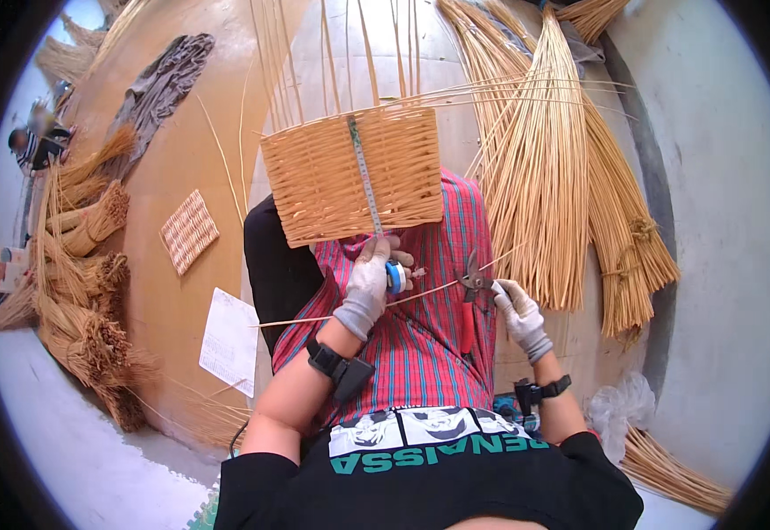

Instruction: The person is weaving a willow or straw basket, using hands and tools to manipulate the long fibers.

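My left hand [369, 283], in a pale glove, grips a blue tape measure [395, 276] at the lower edge of a rectangular woven panel [310, 177] on my lap. The metal tape [364, 172] runs up across the panel, with long loose strands rising from its top edge. My gloved right hand [519, 314] has its fingers closed on one handle of metal shears [473, 281], right of the panel over the red checked cloth [429, 344]. A single cane [305, 320] lies slanting across the cloth under the tape measure and by the shears.
Long cane bundles [553, 168] lie at right, shorter bundles [93, 336] at left. A small woven square [189, 231], a white sheet [227, 340] and a grey cloth [159, 88] lie at left. A person [40, 141] is at the far left. A plastic bag [619, 411] is lower right.
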